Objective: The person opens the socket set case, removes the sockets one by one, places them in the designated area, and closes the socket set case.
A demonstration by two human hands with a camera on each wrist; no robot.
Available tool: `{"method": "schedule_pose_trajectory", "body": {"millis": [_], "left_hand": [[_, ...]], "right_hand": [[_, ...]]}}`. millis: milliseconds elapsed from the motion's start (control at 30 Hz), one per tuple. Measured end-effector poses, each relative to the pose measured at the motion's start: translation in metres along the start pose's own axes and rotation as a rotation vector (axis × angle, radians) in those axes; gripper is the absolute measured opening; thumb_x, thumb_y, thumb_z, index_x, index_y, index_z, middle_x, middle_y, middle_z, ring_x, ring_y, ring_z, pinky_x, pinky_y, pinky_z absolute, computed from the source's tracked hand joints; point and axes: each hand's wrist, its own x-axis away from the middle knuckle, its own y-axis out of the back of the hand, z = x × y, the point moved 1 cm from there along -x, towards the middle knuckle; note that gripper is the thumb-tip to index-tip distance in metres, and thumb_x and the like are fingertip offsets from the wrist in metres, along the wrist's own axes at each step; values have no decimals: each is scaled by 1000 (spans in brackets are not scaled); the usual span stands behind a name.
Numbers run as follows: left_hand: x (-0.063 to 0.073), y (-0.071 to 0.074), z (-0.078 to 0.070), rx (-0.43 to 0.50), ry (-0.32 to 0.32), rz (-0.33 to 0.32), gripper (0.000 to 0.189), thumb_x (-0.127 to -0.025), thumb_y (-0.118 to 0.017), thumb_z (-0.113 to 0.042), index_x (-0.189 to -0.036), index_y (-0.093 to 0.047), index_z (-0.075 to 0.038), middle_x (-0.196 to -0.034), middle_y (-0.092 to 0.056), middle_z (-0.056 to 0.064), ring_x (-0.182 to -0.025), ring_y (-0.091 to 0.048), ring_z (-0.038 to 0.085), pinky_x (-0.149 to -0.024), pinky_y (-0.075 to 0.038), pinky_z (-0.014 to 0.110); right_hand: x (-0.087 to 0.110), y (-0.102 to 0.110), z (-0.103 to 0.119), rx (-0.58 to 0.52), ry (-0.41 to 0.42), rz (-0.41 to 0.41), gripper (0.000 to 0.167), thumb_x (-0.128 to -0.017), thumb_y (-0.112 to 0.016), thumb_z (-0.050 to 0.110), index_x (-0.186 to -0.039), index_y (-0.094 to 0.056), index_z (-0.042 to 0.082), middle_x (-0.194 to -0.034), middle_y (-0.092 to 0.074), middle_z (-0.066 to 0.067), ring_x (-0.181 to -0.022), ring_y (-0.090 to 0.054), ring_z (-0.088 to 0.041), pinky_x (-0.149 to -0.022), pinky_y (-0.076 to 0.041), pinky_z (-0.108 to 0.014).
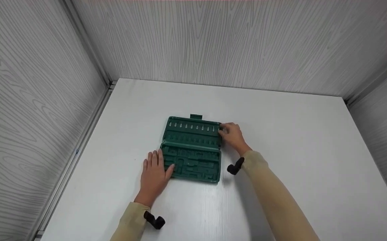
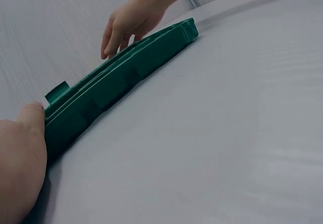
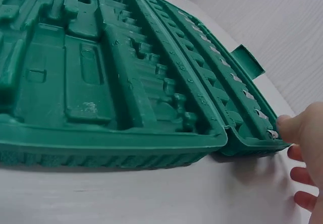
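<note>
A green plastic tool case point(image 1: 190, 147) lies unfolded on the white table, its two halves spread flat. Along the far half runs a row of small silvery metal bits point(image 3: 235, 77); the near half has moulded hollows. My left hand point(image 1: 154, 175) rests at the near half's left edge with straight fingers, its thumb over the front left corner. At the far half's right end, my right hand point(image 1: 233, 135) holds the rim, thumb by the last bit and other fingers curled outside the wall. Whether something small sits between those fingertips is hidden.
A latch tab point(image 1: 196, 116) sticks out from the case's far edge. Grey wood-grain panels point(image 1: 213, 43) stand behind and at both sides of the table point(image 1: 297, 140). A black mount point(image 1: 235, 166) sits on the right sleeve, another point(image 1: 154, 220) on the left.
</note>
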Motion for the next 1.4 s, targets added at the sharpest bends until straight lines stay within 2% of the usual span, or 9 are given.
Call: {"method": "schedule_pose_trajectory", "body": {"millis": [200,400,567,700,900,1100,1267,1400], "left_hand": [[2,2,-1,-10,11,4,79,-95,-31,-56,-147,-18,2,-146,-26,25,-137,-18,38,-108,-15,51],[3,3,-4,-23,13,7,79,-95,-34,-55,-146,-18,3,-145,-26,26,-136,-18,39,-108,-16,52],[4,3,-5,-37,24,9,77,-96,-35,-53,-146,-18,3,-145,-26,26,-136,-18,39,-108,-16,52],[3,1,-7,-31,29,43,78,-96,-32,-54,-147,-15,2,-146,-24,27,-137,-16,40,-108,-15,53],[1,2,-7,-30,35,20,78,-96,-32,-55,-147,-16,2,-146,-25,26,-137,-16,39,-108,-14,52],[2,5,-6,-33,31,5,77,-96,-34,-53,-146,-18,3,-145,-27,27,-136,-17,40,-107,-16,54],[3,4,-7,-27,22,-3,78,-96,-34,-54,-146,-19,4,-145,-28,26,-136,-18,40,-107,-16,53],[2,3,-7,-29,18,-6,78,-96,-33,-54,-146,-19,4,-145,-28,26,-136,-19,39,-108,-16,52]], "right_hand": [[-6,-4,8,179,-46,53,34,-94,-56,24,-120,-62,5,-118,-55,-18,-110,-47,-33,-90,-39,-47],[-12,-5,14,264,-97,89,34,-93,-57,24,-122,-61,6,-116,-53,-17,-109,-45,-32,-92,-38,-47],[-16,-5,16,203,-161,130,33,-92,-58,20,-120,-57,2,-117,-50,-17,-111,-41,-31,-96,-34,-47],[-15,-4,13,139,-194,117,28,-91,-59,18,-114,-54,3,-114,-49,-16,-110,-39,-30,-97,-31,-47],[-13,-5,9,65,-151,50,26,-92,-60,20,-112,-58,3,-111,-51,-13,-107,-42,-28,-95,-32,-46],[-12,-9,10,33,-141,-3,20,-92,-60,18,-104,-63,2,-111,-52,-15,-106,-44,-29,-93,-34,-47],[-10,-12,8,7,-154,-64,19,-94,-56,19,-103,-62,4,-104,-53,-13,-100,-46,-28,-89,-35,-46],[-11,-9,3,-147,-191,-110,19,-97,-51,17,-106,-58,2,-104,-52,-13,-98,-48,-25,-86,-39,-41]]}}
